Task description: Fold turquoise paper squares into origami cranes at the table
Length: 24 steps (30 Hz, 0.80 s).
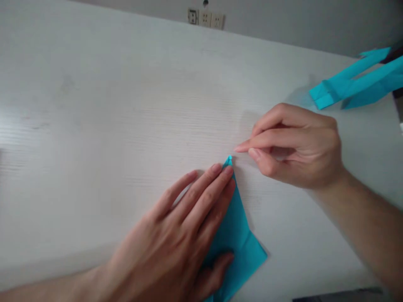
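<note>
A folded sheet of blue paper (241, 235) lies on the white table, its narrow tip pointing away from me. My left hand (192, 226) rests flat across it with the fingers stretched out, fingertips just below the tip and thumb on the wider part. The hand covers much of the paper's left side. Just right of the tip hovers my right hand (299, 147), index finger extended toward it and thumb close by, other fingers curled. A small gap shows between that fingertip and the paper, and nothing is visible in the right hand.
Folded blue paper pieces (355, 82) sit at the far right edge of the white table (126, 105). Behind the table is a grey wall with sockets (205, 19). A dark flat object (340, 295) shows at the bottom right.
</note>
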Motion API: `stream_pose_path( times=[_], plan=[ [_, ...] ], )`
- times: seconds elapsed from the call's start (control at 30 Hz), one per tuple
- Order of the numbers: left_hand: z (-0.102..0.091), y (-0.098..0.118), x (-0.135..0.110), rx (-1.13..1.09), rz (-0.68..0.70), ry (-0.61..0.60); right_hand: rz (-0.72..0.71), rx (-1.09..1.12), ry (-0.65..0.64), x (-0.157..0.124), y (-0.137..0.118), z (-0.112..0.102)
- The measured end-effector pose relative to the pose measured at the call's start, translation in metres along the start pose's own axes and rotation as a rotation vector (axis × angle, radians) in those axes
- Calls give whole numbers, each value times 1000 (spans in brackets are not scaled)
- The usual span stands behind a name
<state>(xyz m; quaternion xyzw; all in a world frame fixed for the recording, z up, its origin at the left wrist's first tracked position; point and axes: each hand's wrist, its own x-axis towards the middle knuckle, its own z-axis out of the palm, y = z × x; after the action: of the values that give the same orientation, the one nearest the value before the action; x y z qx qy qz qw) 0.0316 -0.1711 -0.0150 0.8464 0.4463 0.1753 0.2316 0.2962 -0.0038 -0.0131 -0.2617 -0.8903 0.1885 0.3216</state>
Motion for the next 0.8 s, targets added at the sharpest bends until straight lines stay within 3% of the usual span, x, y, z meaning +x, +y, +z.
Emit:
stream_pose_path(
  times=[0.7,0.8],
  plan=[
    [4,-10,-13,35,28,32,-8,-96,-112,8,-13,-9],
    [3,-11,-12,88,-61,-6,-20,-88,-112,10,-14,-9]
  ],
)
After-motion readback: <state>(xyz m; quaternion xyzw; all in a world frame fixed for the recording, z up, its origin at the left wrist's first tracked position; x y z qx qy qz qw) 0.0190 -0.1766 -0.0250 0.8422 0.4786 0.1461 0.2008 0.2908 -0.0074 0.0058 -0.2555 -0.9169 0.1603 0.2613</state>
